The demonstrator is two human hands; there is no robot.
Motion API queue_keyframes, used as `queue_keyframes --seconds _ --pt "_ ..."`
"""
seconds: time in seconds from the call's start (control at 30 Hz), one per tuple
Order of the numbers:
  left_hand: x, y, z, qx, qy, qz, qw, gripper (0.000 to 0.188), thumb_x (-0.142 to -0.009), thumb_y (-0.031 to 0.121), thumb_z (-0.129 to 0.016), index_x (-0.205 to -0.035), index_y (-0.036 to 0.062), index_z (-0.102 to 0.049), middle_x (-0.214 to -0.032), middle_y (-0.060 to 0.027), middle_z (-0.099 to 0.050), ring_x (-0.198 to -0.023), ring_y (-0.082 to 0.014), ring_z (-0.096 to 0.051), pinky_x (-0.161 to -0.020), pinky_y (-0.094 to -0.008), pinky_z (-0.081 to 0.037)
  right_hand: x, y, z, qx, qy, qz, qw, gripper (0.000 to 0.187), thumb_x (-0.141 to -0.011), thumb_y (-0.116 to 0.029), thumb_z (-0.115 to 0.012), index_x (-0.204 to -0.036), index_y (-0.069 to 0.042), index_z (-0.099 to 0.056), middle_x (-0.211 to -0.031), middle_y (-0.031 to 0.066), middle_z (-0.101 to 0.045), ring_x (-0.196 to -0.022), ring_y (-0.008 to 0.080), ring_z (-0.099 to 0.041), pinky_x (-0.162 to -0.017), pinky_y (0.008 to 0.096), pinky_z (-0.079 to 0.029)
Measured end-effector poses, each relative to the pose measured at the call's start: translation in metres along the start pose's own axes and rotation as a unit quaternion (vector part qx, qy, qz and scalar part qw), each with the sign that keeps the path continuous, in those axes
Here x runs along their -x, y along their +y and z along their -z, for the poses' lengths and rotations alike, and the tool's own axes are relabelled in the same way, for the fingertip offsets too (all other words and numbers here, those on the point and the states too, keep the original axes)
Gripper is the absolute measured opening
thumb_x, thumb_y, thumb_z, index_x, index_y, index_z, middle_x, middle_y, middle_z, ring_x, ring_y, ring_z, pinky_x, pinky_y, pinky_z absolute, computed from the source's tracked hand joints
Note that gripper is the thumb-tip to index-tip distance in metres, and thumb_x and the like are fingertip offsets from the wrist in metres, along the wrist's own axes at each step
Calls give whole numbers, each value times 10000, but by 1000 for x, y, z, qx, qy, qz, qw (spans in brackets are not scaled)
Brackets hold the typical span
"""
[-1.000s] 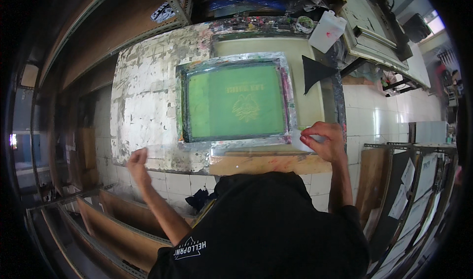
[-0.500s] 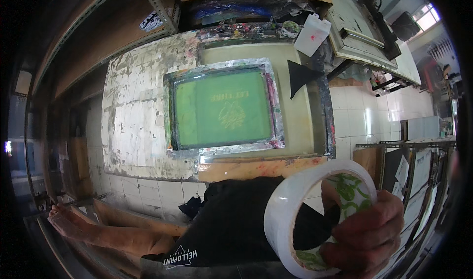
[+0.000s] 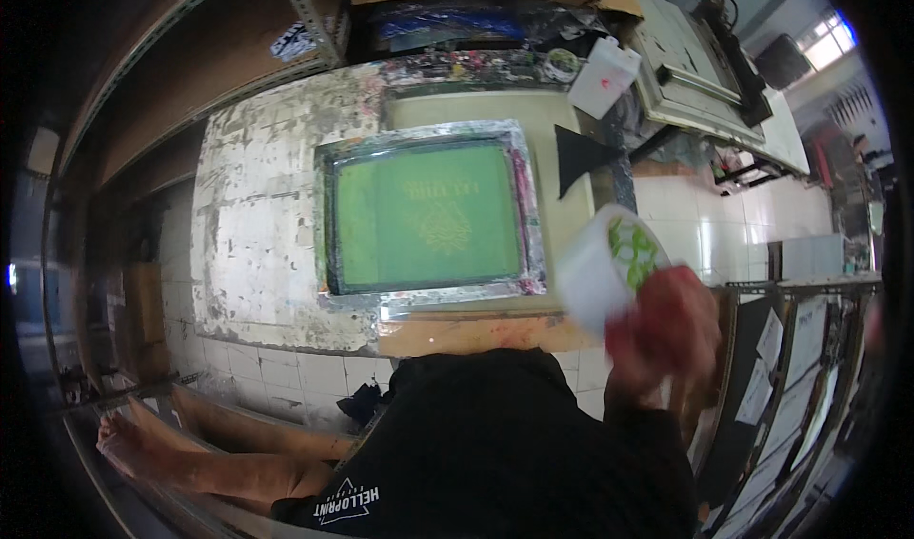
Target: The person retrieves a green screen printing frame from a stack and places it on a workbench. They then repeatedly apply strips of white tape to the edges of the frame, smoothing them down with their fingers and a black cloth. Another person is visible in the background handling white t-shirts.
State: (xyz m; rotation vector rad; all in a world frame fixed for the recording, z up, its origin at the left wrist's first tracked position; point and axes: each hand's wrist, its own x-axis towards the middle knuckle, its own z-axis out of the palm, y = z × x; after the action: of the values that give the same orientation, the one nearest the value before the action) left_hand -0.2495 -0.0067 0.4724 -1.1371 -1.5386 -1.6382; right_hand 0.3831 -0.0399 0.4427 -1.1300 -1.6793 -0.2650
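My right hand (image 3: 662,334) is closed on a wide roll of clear packing tape (image 3: 592,268), raised over the front right part of the work table; hand and roll are blurred. Green printing shows on the roll's inner core. Below and left of it on the table lies a screen-printing frame (image 3: 428,217) with green mesh, a faint design and a paint-stained, taped rim. My left hand (image 3: 116,436) is out at the far left beside a wooden rack, its fingers loosely apart, with nothing visible in it.
The paint-spotted table (image 3: 252,225) carries a white plastic jug (image 3: 606,77) and a black cloth piece (image 3: 579,158) at its right. A metal shelf (image 3: 309,10) stands behind left, a press-like machine (image 3: 705,77) behind right. A rack of boards (image 3: 795,377) stands at right.
My right hand has carried the tape roll up and away from me, leftward toward the table. The left arm has barely moved, and the screen frame stays in place.
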Motion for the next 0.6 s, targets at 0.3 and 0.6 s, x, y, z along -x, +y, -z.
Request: queue_keyframes --seconds 0.3,0.6 --pt "7 -7 -4 10 -7 32 999 134 -914 132 -656 -950 3 -667 -816 -15 -588 -713 -116 -522 -615 -257 -431 210 155 -54 327 -61 -151 931 178 -780 -86 -743 -910 -25 -638 -852 99 -677 -747 279 -648 -711 385 -509" --pt "9 -14 0 8 -14 65 998 134 -902 127 -666 -945 0 -671 -816 -6 -583 -714 -113 -513 -619 -257 -425 190 113 -54 289 -42 -228 929 396 -731 -68 -766 -1077 6 -589 -1038 157 -633 -940 338 -593 -830 437 -480"
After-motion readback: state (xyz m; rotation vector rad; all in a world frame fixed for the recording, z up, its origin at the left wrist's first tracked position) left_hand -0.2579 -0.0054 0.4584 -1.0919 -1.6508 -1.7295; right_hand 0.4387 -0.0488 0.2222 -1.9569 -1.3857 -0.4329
